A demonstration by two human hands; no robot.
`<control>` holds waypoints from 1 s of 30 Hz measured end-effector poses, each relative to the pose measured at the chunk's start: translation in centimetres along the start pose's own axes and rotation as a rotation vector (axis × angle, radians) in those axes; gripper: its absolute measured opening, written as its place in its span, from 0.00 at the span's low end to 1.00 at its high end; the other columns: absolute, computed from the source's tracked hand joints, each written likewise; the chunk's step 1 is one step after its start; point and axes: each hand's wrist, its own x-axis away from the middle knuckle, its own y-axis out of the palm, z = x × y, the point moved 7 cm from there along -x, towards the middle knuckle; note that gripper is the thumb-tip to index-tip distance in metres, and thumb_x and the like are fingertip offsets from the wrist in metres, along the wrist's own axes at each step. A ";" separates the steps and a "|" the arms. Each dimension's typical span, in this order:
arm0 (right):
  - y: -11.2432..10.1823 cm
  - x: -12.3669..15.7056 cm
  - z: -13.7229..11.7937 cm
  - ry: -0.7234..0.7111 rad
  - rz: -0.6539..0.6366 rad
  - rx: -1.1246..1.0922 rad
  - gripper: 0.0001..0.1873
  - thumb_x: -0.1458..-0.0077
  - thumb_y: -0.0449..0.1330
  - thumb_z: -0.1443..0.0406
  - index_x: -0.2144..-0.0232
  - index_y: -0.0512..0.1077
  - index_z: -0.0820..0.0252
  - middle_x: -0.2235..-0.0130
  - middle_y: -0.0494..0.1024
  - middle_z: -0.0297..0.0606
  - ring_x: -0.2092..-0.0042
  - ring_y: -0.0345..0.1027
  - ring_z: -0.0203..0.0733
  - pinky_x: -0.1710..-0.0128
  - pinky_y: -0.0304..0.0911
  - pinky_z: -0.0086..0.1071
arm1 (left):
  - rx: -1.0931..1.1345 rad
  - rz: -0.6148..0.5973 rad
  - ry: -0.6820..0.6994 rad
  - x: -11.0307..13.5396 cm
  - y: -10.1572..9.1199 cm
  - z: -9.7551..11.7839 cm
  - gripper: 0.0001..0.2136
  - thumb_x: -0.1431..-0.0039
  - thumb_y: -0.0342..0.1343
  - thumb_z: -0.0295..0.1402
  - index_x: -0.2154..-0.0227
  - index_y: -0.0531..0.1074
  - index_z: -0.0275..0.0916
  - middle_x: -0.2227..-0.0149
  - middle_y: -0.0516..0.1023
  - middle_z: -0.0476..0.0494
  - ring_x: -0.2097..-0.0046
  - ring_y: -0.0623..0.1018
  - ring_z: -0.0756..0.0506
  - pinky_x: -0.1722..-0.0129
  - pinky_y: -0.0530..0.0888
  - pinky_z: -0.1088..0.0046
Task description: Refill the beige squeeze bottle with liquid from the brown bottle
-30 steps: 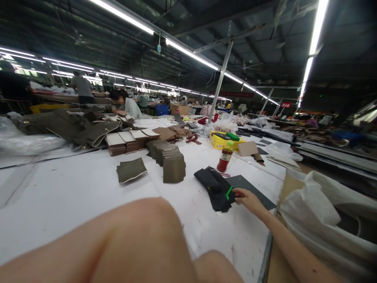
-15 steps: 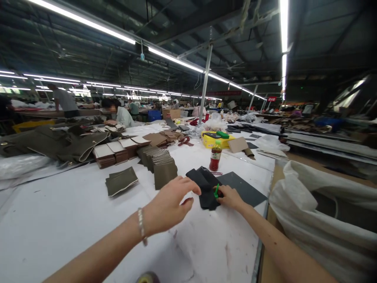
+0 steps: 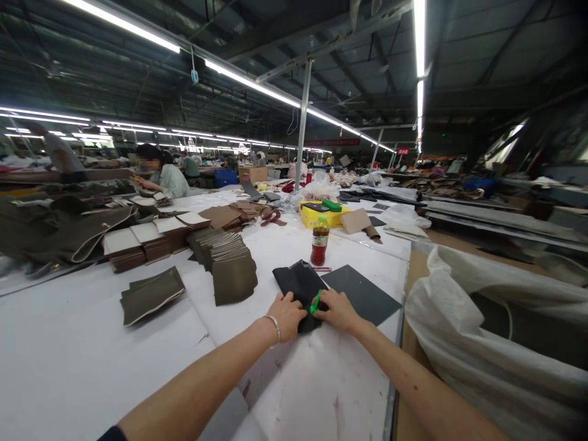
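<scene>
My left hand (image 3: 288,316), with a bracelet at the wrist, has its bent fingers closed on the near part of a black fabric piece (image 3: 301,285). Beside it my right hand (image 3: 337,311) grips a small bright-green tool (image 3: 316,301), whose working end is hidden by the fingers and the fabric. Both hands are close together at the piece's near right edge. A flat dark grey sheet (image 3: 365,294) lies just beyond my right hand. Behind the fabric stands a bottle of red-brown liquid (image 3: 320,242) with a green cap.
Fanned olive pieces (image 3: 235,278) and a smaller olive stack (image 3: 152,295) lie to the left. Brown stacks (image 3: 124,248) sit behind them. A yellow box (image 3: 312,217) is farther back. At right, a white sack (image 3: 436,306) borders the table edge. A co-worker (image 3: 172,177) sits at far left.
My left hand has come down and right from above the table onto the black fabric, which now looks more spread out. My right hand still holds the green tool. The view has shifted right.
</scene>
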 end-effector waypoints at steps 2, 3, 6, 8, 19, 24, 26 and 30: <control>-0.4 -0.3 0.6 0.038 0.028 -0.137 0.11 0.46 0.63 0.60 0.65 0.72 0.62 0.61 0.74 0.37 0.53 0.66 0.46 0.49 0.59 0.48 | -0.004 -0.008 -0.003 -0.1 0.8 -0.1 0.12 0.46 0.48 0.29 0.61 0.74 0.41 0.59 0.77 0.39 0.54 0.68 0.35 0.59 0.64 0.52; -0.8 -0.5 0.9 0.058 0.043 -0.219 0.11 0.45 0.63 0.59 0.65 0.72 0.63 0.63 0.74 0.36 0.56 0.67 0.44 0.51 0.60 0.45 | -0.005 -0.008 -0.004 -0.2 1.0 -0.2 0.12 0.46 0.48 0.29 0.61 0.74 0.41 0.58 0.77 0.39 0.54 0.67 0.35 0.59 0.64 0.52; -2.6 -0.9 0.9 0.107 0.079 -0.502 0.12 0.43 0.60 0.58 0.66 0.72 0.64 0.66 0.73 0.34 0.63 0.68 0.40 0.59 0.64 0.39 | 0.005 -0.009 -0.009 -0.2 1.2 -0.3 0.13 0.45 0.47 0.30 0.60 0.74 0.42 0.57 0.76 0.39 0.53 0.67 0.35 0.58 0.63 0.52; -4.5 -1.0 0.2 0.132 0.109 -0.693 0.14 0.42 0.59 0.57 0.67 0.71 0.64 0.67 0.73 0.34 0.66 0.67 0.38 0.64 0.64 0.35 | 0.021 -0.013 -0.020 -0.2 1.2 -0.3 0.13 0.44 0.47 0.31 0.60 0.74 0.43 0.57 0.76 0.39 0.53 0.67 0.35 0.58 0.63 0.51; -12.3 3.6 -11.1 0.015 0.085 -1.325 0.15 0.53 0.61 0.52 0.72 0.69 0.57 0.71 0.69 0.34 0.72 0.60 0.36 0.72 0.60 0.31 | 0.287 0.053 -0.298 5.7 -7.0 -2.0 0.22 0.48 0.44 0.23 0.51 0.69 0.42 0.51 0.77 0.43 0.52 0.73 0.42 0.54 0.69 0.59; -6.4 8.4 -18.0 0.018 -0.071 -1.358 0.14 0.57 0.67 0.56 0.70 0.74 0.58 0.69 0.72 0.35 0.70 0.61 0.36 0.70 0.60 0.31 | 0.404 -0.002 -0.378 18.0 -13.5 -3.6 0.15 0.42 0.46 0.30 0.55 0.73 0.40 0.52 0.78 0.45 0.54 0.75 0.45 0.52 0.69 0.69; -3.4 10.5 -21.2 0.005 -0.147 -1.297 0.16 0.59 0.70 0.59 0.66 0.76 0.58 0.67 0.74 0.35 0.68 0.62 0.36 0.68 0.60 0.30 | 0.434 -0.023 -0.429 24.2 -14.7 -3.4 0.15 0.41 0.46 0.32 0.55 0.73 0.40 0.53 0.78 0.45 0.53 0.75 0.46 0.52 0.69 0.70; 1.7 15.1 -28.2 -0.232 -0.295 -0.885 0.16 0.54 0.67 0.57 0.63 0.75 0.56 0.63 0.76 0.36 0.64 0.66 0.43 0.63 0.61 0.36 | 0.560 -0.082 -0.565 35.9 -12.6 -0.1 0.20 0.50 0.54 0.25 0.51 0.70 0.36 0.52 0.77 0.40 0.56 0.76 0.45 0.54 0.71 0.68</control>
